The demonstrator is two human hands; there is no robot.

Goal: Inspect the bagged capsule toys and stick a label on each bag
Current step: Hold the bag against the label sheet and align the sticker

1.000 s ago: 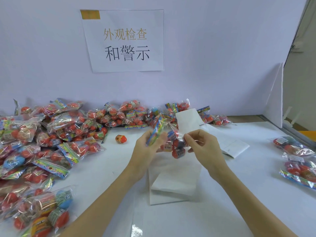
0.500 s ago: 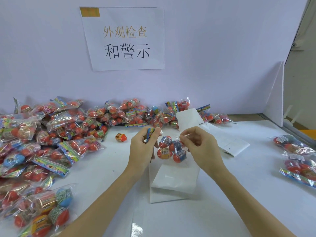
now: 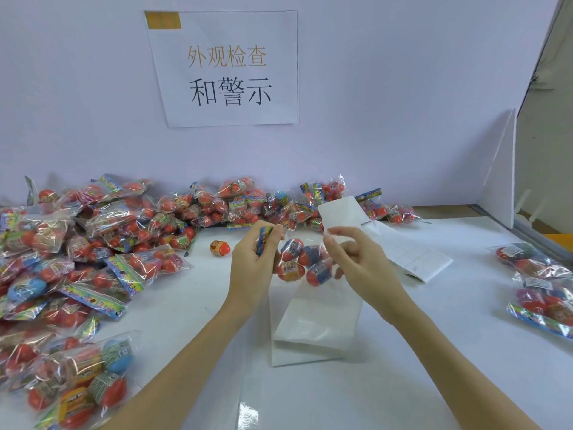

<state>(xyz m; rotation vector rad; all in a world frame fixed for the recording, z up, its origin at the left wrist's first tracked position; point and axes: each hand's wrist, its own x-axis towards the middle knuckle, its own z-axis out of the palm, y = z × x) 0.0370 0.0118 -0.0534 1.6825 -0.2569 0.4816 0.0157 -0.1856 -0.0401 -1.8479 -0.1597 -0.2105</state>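
Since half a second ago, my right hand (image 3: pixel 356 262) has let the bag's far edge go and its fingers have spread, thumb and forefinger lifted, gripping nothing that I can make out, though the lower fingers are just beside the capsules. My left hand (image 3: pixel 254 259) grips the colourful header card (image 3: pixel 264 240) of the bagged capsule toys (image 3: pixel 305 262), which hang above the white table (image 3: pixel 186 308), between my hands; four red egg capsules show through the clear film, their printed wraps too blurred to read. Under them lies a folded strip of white label backing paper (image 3: pixel 313 327), and a printed label sheet (image 3: pixel 418 259) lies beyond my right hand, its text too small to read. One loose orange capsule (image 3: pixel 220 248) sits near my left hand. A heap of unlabelled bags (image 3: pixel 93 240) fills the left side; a few bags (image 3: pixel 539 280) with white labels lie at the right. On the wall, a paper sign (image 3: pixel 226 69) reads 外观检查 和警示.
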